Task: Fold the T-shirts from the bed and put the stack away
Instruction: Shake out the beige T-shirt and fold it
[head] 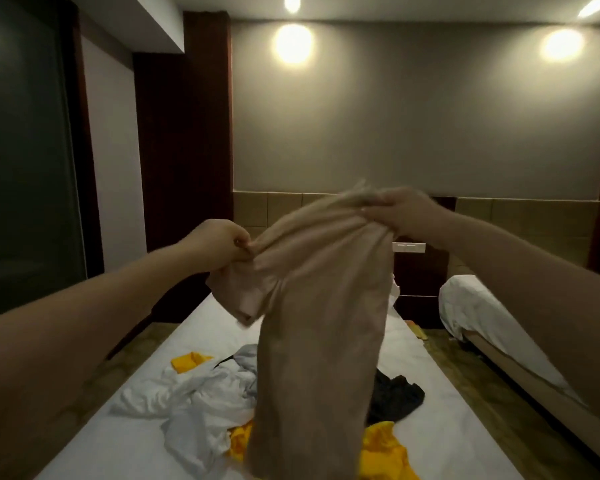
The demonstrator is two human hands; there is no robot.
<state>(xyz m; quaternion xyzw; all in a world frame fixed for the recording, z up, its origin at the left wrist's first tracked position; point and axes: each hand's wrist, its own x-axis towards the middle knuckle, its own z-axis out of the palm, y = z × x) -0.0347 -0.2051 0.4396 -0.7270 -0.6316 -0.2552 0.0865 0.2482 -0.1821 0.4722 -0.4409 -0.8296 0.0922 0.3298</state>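
A beige soft-fabric T-shirt is being held up in the air above the long white-sheeted bed, hanging in loose vertical folds over the bed's middle. Its lower edge is being cut off by the bottom of the view, so whether it is touching the bed cannot be told. The upper edge is being gripped at two places. A bunched corner is being pinched between the thumb and curled fingers of the left hand. Gathered cloth is being clutched by the right hand, slightly higher and farther toward the head of the bed; this hand is being shown blurred.

On the bed, behind and beside the hanging shirt, a heap of crumpled white garments is lying toward the bed's left side. Bright yellow garments are showing at the bed's near end, and a rumpled black garment is lying toward its right side. A second white-covered bed is standing to the right of the bed.
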